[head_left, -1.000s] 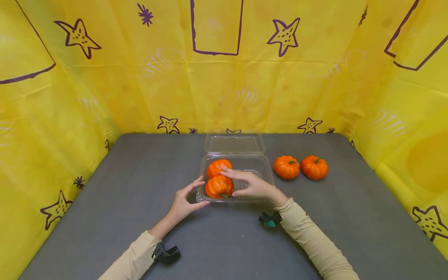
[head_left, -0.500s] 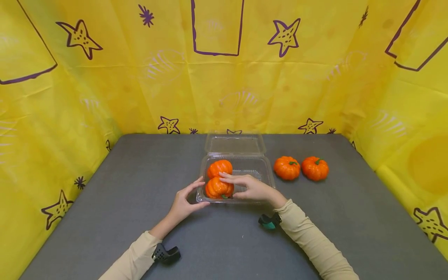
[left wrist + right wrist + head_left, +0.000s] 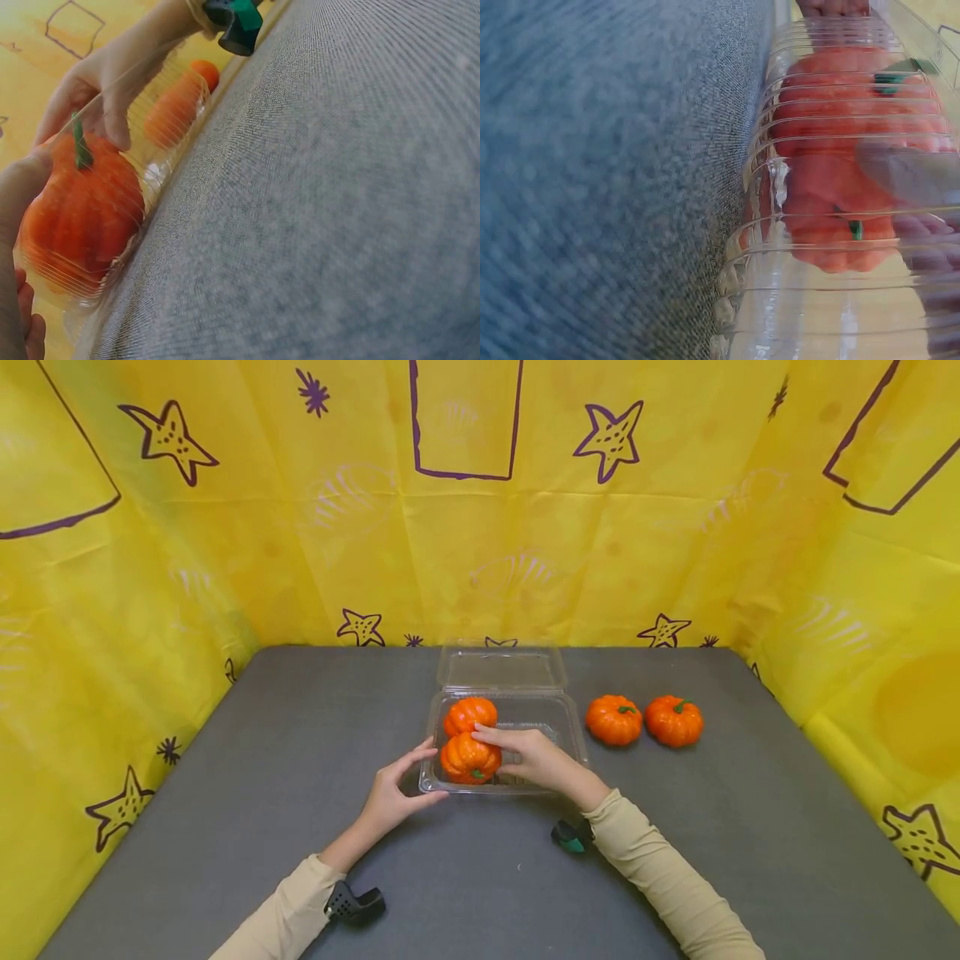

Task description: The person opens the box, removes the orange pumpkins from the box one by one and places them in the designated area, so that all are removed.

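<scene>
Right hand (image 3: 542,760) pinches the near pumpkin (image 3: 468,760), left hand (image 3: 390,795) spread wide against the box (image 3: 536,708); push too hard and it could skid!

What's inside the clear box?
A back pumpkin and a front pumpkin, with the right hand touching the front one. They cover the bottom of the clear box beneath them, so that part is hidden.
</scene>
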A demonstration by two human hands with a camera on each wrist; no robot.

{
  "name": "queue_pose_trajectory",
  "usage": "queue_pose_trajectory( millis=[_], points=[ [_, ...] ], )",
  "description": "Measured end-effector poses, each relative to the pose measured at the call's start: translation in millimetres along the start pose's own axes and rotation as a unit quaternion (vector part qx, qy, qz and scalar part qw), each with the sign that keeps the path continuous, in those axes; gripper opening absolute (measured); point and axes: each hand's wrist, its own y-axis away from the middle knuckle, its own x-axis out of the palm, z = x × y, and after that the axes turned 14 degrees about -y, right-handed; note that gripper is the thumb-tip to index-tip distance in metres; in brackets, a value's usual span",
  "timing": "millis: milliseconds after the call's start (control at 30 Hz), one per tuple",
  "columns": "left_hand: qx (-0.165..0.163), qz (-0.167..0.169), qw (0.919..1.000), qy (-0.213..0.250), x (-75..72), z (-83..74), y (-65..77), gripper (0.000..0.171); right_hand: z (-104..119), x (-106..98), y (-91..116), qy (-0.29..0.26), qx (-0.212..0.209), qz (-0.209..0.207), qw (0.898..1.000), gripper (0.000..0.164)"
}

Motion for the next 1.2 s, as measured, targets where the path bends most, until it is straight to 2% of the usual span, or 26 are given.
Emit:
queue_pose_trajectory(
  millis=[233,367,567,700,767,900,1033,1200],
  points=[
    [0.001,-0.001,1.0,-0.001,-0.8,-1.4,-0.3,0.055,2,-1,1,0.035,-0.005,-0.017,0.999,0.062],
    [-0.002,-0.003,1.0,-0.003,-0.3,-1.5,0.0,0.055,3,-3,2,0.035,0.01,-0.037,0.999,0.063],
    [-0.004,-0.006,1.0,-0.003,0.3,-1.7,0.0,0.054,4,-7,2,-0.008,0.029,-0.089,0.996,0.066],
    [-0.008,-0.005,1.0,0.001,-0.6,-1.6,-0.9,0.054,4,-8,0,-0.084,0.033,-0.102,0.991,0.065],
    [-0.008,-0.006,0.9999,0.0,-1.5,-1.3,-1.1,0.054,8,-9,-2,-0.134,0.036,-0.103,0.985,0.063],
    [-0.003,-0.008,0.9999,-0.007,-1.8,-0.6,-1.4,0.054,21,-14,-6,-0.226,0.059,-0.101,0.967,0.055],
    [0.006,-0.01,0.9999,-0.008,-0.7,-0.6,-1.9,0.054,30,-18,-5,-0.281,0.091,-0.101,0.95,0.047],
    [0.002,-0.006,1.0,-0.001,0.6,-0.8,-0.8,0.055,25,-19,0,-0.342,0.104,-0.096,0.929,0.04]
  ],
)
